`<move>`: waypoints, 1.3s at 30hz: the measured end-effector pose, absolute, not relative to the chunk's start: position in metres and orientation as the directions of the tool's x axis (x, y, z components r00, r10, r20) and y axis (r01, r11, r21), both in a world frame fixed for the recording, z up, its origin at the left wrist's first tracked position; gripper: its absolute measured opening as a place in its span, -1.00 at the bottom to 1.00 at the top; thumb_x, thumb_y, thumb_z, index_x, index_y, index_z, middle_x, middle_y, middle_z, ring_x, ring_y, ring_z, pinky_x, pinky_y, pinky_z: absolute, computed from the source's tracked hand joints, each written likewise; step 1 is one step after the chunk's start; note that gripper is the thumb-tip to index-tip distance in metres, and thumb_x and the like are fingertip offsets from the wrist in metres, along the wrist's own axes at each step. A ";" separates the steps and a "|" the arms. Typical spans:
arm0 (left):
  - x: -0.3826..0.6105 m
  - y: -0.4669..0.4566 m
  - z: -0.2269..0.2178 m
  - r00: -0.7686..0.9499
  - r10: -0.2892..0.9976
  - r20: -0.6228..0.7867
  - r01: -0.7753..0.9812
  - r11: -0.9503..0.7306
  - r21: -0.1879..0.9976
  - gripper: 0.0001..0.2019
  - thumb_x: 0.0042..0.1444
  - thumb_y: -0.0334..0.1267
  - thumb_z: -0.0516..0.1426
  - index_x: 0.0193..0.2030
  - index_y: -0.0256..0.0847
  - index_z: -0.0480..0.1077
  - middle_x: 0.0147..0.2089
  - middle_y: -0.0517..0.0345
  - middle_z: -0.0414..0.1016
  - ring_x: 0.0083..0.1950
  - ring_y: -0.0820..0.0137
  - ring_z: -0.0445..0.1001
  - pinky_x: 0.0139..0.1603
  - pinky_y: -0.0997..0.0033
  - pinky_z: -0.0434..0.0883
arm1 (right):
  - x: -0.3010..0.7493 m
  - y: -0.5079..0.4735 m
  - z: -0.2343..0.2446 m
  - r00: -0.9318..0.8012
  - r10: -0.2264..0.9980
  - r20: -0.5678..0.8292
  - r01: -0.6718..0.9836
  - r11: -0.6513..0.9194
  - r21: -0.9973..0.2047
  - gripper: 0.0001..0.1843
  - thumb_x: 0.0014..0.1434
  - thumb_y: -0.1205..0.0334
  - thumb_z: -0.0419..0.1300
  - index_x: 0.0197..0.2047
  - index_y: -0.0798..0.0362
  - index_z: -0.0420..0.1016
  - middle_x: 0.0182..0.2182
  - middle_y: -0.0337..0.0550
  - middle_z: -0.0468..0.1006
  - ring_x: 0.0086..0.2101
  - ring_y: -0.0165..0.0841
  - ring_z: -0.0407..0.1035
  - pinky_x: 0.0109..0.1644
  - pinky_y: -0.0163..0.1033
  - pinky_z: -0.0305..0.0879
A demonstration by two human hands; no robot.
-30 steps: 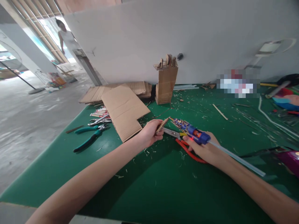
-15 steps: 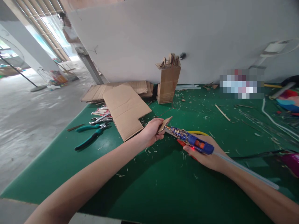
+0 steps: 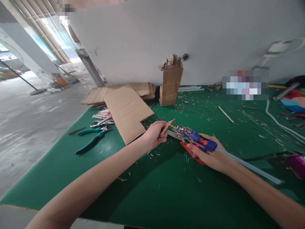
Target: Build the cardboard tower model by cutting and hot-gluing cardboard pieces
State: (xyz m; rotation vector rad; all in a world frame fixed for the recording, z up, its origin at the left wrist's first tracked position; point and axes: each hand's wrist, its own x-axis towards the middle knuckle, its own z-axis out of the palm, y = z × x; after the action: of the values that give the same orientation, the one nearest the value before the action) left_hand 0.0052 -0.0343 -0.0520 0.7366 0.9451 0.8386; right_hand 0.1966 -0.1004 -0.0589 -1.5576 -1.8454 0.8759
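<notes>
My left hand (image 3: 153, 135) is closed on a small brown cardboard piece (image 3: 166, 127), held just above the green table (image 3: 152, 190). My right hand (image 3: 209, 156) grips a blue hot glue gun (image 3: 197, 138) with a red light and a clear glue stick (image 3: 247, 165) out of its back. The gun's nozzle touches the cardboard piece's edge. Red-handled scissors (image 3: 188, 148) lie on the table under the gun, partly hidden by my right hand.
A large cut cardboard sheet (image 3: 127, 111) and flattened cardboard lie at the back left. Teal-handled pliers (image 3: 91, 138) and other tools rest near the left edge. An upright cardboard box (image 3: 170, 82) stands by the wall. Scraps, sticks and cables litter the right side.
The glue gun dipped lower half a second ago and has come back up a little, its nozzle staying at the cardboard piece. My left hand has barely moved.
</notes>
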 end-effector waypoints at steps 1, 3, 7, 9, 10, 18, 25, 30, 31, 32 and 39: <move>0.005 -0.034 -0.052 0.334 0.861 -0.382 -0.276 0.477 0.834 -0.89 0.09 -0.47 -0.06 -0.35 -0.18 0.16 -0.65 0.35 0.03 -0.71 0.61 -0.03 -0.66 0.55 -0.15 | 0.197 -0.100 -0.059 -0.141 0.990 -0.009 0.616 0.081 -0.783 -0.70 0.07 -0.07 0.15 -0.46 -0.02 0.40 -0.67 -0.29 0.47 -0.64 -0.37 0.40 -0.58 -0.32 0.30; 0.005 -0.034 -0.053 0.333 0.863 -0.379 -0.271 0.473 0.838 -0.89 0.10 -0.47 -0.07 -0.35 -0.18 0.16 -0.65 0.34 0.05 -0.71 0.61 -0.03 -0.66 0.55 -0.14 | 0.195 -0.100 -0.059 -0.103 0.993 -0.050 0.615 0.024 -0.788 -0.67 0.06 -0.09 0.16 -0.52 -0.02 0.37 -0.69 -0.27 0.47 -0.68 -0.38 0.38 -0.63 -0.32 0.28; 0.005 -0.033 -0.054 0.333 0.862 -0.382 -0.275 0.476 0.835 -0.90 0.10 -0.45 -0.05 -0.38 -0.18 0.15 -0.66 0.34 0.03 -0.71 0.61 -0.03 -0.67 0.56 -0.15 | 0.190 -0.100 -0.049 -0.006 0.995 -0.104 0.604 -0.079 -0.793 -0.69 0.03 -0.08 0.16 -0.54 -0.02 0.39 -0.78 -0.29 0.41 -0.78 -0.41 0.27 -0.72 -0.32 0.17; 0.005 -0.032 -0.054 0.345 0.858 -0.380 -0.277 0.480 0.833 -0.89 0.11 -0.43 -0.06 -0.40 -0.18 0.15 -0.67 0.35 0.01 -0.72 0.61 -0.03 -0.67 0.56 -0.16 | 0.188 -0.099 -0.045 0.034 0.993 -0.114 0.606 -0.111 -0.788 -0.68 0.03 -0.07 0.16 -0.55 -0.02 0.39 -0.84 -0.32 0.31 -0.83 -0.43 0.19 -0.74 -0.31 0.11; 0.004 -0.032 -0.054 0.352 0.857 -0.377 -0.278 0.480 0.832 -0.89 0.11 -0.43 -0.06 -0.40 -0.18 0.14 -0.67 0.35 0.00 -0.72 0.61 -0.04 -0.68 0.56 -0.16 | 0.187 -0.099 -0.043 0.041 0.992 -0.117 0.604 -0.118 -0.788 -0.68 0.02 -0.07 0.16 -0.57 -0.02 0.38 -0.86 -0.33 0.29 -0.83 -0.43 0.18 -0.74 -0.31 0.10; 0.004 -0.031 -0.057 0.379 0.850 -0.367 -0.274 0.482 0.832 -0.89 0.10 -0.43 -0.06 -0.41 -0.18 0.12 -0.67 0.36 0.00 -0.72 0.62 -0.05 -0.68 0.57 -0.16 | 0.190 -0.096 -0.051 0.088 0.990 -0.107 0.574 -0.138 -0.807 -0.67 -0.01 -0.07 0.18 -0.59 0.00 0.39 -0.73 -0.22 0.49 -0.71 -0.38 0.36 -0.63 -0.31 0.27; 0.003 -0.031 -0.058 0.387 0.851 -0.356 -0.268 0.473 0.840 -0.88 0.11 -0.43 -0.06 -0.44 -0.19 0.12 -0.66 0.34 0.01 -0.71 0.62 -0.05 -0.67 0.56 -0.17 | 0.193 -0.094 -0.055 0.088 0.989 -0.121 0.562 -0.150 -0.814 -0.64 0.00 -0.10 0.17 -0.62 -0.03 0.37 -0.74 -0.23 0.47 -0.60 -0.29 0.46 -0.52 -0.27 0.37; 0.003 -0.030 -0.058 0.381 0.850 -0.365 -0.259 0.477 0.840 -0.87 0.14 -0.38 -0.06 -0.44 -0.18 0.12 -0.68 0.35 -0.02 -0.70 0.61 -0.07 -0.67 0.54 -0.19 | 0.188 -0.096 -0.047 0.097 0.980 -0.171 0.537 -0.196 -0.821 -0.67 -0.03 -0.06 0.19 -0.62 -0.02 0.35 -0.76 -0.26 0.42 -0.63 -0.32 0.44 -0.56 -0.30 0.31; 0.003 -0.030 -0.058 0.379 0.851 -0.364 -0.259 0.475 0.841 -0.86 0.15 -0.38 -0.06 -0.44 -0.18 0.13 -0.68 0.35 -0.02 -0.70 0.61 -0.07 -0.67 0.54 -0.19 | 0.187 -0.096 -0.045 0.103 0.980 -0.172 0.543 -0.200 -0.816 -0.67 -0.04 -0.06 0.19 -0.62 -0.02 0.36 -0.76 -0.26 0.42 -0.67 -0.35 0.40 -0.59 -0.30 0.27; 0.003 -0.030 -0.058 0.377 0.852 -0.365 -0.259 0.475 0.841 -0.86 0.15 -0.38 -0.06 -0.44 -0.18 0.13 -0.68 0.35 -0.02 -0.70 0.61 -0.07 -0.67 0.54 -0.19 | 0.187 -0.097 -0.045 0.105 0.980 -0.171 0.553 -0.201 -0.808 -0.68 -0.05 -0.07 0.19 -0.62 -0.01 0.37 -0.77 -0.27 0.40 -0.71 -0.37 0.35 -0.62 -0.30 0.23; 0.003 -0.031 -0.057 0.352 0.853 -0.384 -0.263 0.484 0.835 -0.89 0.14 -0.39 -0.06 -0.40 -0.18 0.16 -0.66 0.34 0.02 -0.70 0.61 -0.06 -0.66 0.54 -0.17 | 0.188 -0.101 -0.047 0.059 0.971 -0.230 0.513 -0.227 -0.828 -0.66 -0.05 -0.12 0.19 -0.57 -0.02 0.39 -0.84 -0.32 0.29 -0.81 -0.44 0.18 -0.74 -0.32 0.05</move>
State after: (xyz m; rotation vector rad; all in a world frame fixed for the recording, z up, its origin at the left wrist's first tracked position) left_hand 0.0033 -0.0314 -0.0572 0.7527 0.9391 0.8174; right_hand 0.1877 -0.1013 -0.0473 -1.7950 -1.4826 1.0847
